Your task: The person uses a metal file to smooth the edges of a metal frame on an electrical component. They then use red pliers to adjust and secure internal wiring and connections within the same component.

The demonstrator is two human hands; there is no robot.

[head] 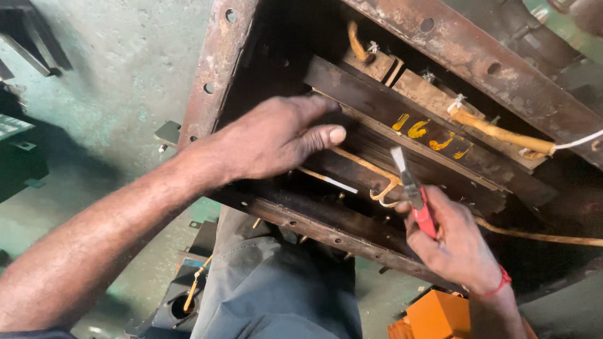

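Across the upper right sits a rusted steel frame [226, 69] housing a dark laminated core [402, 103] with yellow paint marks. Our left hand [276, 138] lies flat and spread on the windings at nine o'clock of centre, bracing them. Our right hand [455, 242], at five o'clock, is closed round red-handled pliers [414, 194] — jaws up, just beside the yellowed hooked lead [383, 188]. We judge a firm brace and a short, square bite near the hook serve best.
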